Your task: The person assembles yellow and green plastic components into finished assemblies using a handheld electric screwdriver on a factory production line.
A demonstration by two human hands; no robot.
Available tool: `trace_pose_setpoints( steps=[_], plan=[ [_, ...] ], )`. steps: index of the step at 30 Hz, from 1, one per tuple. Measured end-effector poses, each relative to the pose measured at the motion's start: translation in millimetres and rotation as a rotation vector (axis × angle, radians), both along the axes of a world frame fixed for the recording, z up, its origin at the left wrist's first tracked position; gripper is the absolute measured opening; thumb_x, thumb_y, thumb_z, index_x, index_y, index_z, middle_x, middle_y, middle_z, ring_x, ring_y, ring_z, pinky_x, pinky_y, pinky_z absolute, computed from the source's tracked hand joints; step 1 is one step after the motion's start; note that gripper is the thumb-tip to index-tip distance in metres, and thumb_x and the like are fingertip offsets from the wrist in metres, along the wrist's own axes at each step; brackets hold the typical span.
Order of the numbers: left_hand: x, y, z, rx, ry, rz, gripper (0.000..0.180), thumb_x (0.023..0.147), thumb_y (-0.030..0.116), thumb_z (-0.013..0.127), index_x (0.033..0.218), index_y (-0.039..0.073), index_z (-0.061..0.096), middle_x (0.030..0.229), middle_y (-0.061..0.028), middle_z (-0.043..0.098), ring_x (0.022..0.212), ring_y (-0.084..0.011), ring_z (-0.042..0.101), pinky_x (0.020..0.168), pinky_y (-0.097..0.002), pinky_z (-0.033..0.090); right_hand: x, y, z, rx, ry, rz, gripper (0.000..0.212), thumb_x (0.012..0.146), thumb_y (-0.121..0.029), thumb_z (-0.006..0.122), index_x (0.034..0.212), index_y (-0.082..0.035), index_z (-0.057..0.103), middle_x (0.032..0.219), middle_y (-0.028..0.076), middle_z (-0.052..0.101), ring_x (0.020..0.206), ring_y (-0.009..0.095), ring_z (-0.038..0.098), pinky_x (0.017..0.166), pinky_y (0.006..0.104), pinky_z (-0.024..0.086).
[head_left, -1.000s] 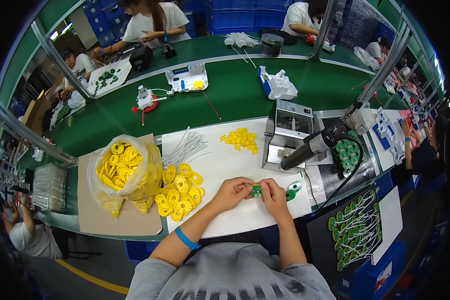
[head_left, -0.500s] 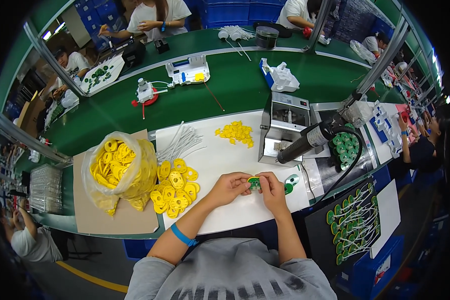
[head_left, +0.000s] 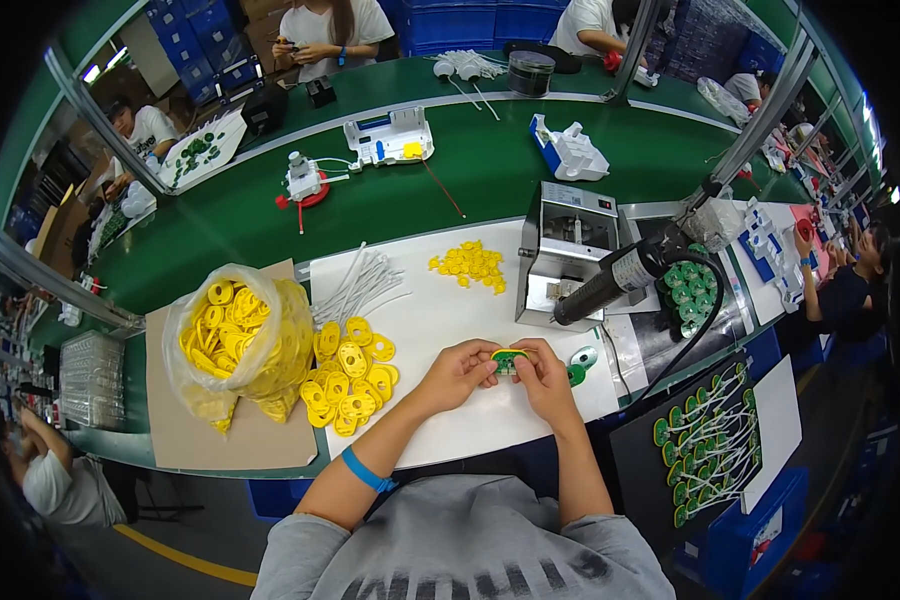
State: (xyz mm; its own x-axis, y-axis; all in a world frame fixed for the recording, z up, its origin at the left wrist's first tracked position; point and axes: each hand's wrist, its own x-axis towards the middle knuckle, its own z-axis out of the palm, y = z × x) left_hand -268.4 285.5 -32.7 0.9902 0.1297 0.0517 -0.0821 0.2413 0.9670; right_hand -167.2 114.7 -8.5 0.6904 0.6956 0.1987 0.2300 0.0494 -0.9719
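Note:
Between both hands is a green circuit board (head_left: 511, 363) with a yellow plastic piece along its far edge. My left hand (head_left: 458, 376) pinches its left end, thumb and fingers closed. On the other end, my right hand (head_left: 543, 384) is closed too, with its thumb over the board's near side. The fingers cover both ends. Beside my right hand lie a loose green board (head_left: 576, 375) and a pale green oval piece (head_left: 585, 357). Left of my left hand spreads a pile of flat yellow plastic rings (head_left: 352, 378). Small yellow parts (head_left: 468, 265) lie beyond the hands.
A plastic bag (head_left: 232, 340) of yellow rings stands on cardboard at left, near white cables (head_left: 360, 285). A metal machine (head_left: 568, 255) and black cylindrical tool (head_left: 610, 288) stand at right. Wired boards (head_left: 705, 450) lie on a black surface lower right. Co-workers sit beyond the green conveyor (head_left: 470, 150).
The board has tilted so more of its green face shows, and my fingers have shifted slightly on it. White housings on the conveyor have moved right. A far co-worker's hands have come together.

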Motion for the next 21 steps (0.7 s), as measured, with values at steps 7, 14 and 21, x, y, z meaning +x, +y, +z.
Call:
trace_pose_setpoints(
  steps=[7,14,21],
  plan=[
    [0.6,-2.5,5.1,0.023,-0.021,0.036,0.024,0.102,0.003,0.057,0.125,-0.002,0.058,0.097,-0.0059,0.066,0.083,-0.0106,0.064,0.075,-0.0253,0.054,2.3,0.5,6.2,-0.053,-0.048,0.012,0.015,0.102,-0.008,0.057,0.115,-0.001,0.058,0.079,0.003,0.064,0.068,0.006,0.053,0.061,0.0229,0.043],
    [-1.4,-5.0,14.8,0.009,-0.064,0.029,0.028,0.100,0.009,0.063,0.125,-0.002,0.059,0.102,-0.0050,0.066,0.086,-0.0102,0.064,0.079,-0.0248,0.055,-3.6,0.1,8.8,0.016,-0.028,-0.024,0.014,0.101,-0.007,0.056,0.114,0.000,0.059,0.080,0.003,0.065,0.067,0.007,0.054,0.060,0.0234,0.043],
    [0.7,-5.4,20.1,-0.032,0.024,0.044,0.024,0.100,0.012,0.064,0.120,-0.001,0.061,0.090,-0.0036,0.066,0.076,-0.0092,0.062,0.070,-0.0244,0.052,3.0,-8.1,18.9,0.004,0.065,0.079,0.034,0.109,-0.027,0.042,0.123,-0.002,0.060,0.085,0.004,0.066,0.067,0.007,0.052,0.060,0.0213,0.039]
  ],
)
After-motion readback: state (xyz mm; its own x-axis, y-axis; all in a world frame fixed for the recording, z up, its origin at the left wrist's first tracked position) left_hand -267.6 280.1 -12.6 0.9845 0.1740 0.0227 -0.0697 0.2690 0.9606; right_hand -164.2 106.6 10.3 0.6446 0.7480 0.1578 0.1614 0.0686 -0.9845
